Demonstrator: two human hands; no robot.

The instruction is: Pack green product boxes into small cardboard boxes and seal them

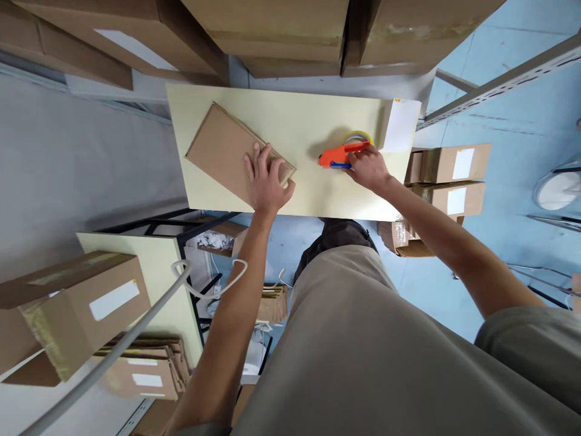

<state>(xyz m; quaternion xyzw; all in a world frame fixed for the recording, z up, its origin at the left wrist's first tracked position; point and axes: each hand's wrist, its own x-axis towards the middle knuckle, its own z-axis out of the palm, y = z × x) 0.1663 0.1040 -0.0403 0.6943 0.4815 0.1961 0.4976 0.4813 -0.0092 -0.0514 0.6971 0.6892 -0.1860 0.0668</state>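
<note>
On the pale yellow table (290,121), a brown cardboard box (222,142) lies at a slant on the left half. My left hand (267,181) rests on its right end with the fingers spread. Over the right half of the table, my right hand (370,168) is closed around an orange tape dispenser (333,157) with a blue part along its near side. A roll with a yellow rim shows at the back of the dispenser. Just beyond that hand stands a white-topped stack (402,124) at the table's right end.
Large cartons (276,30) line the far side of the table. Smaller labelled boxes (460,163) are stacked off its right end. At the lower left, a taped carton (86,303) sits on another table, near folded cardboard (149,369) and a grey pole (113,351).
</note>
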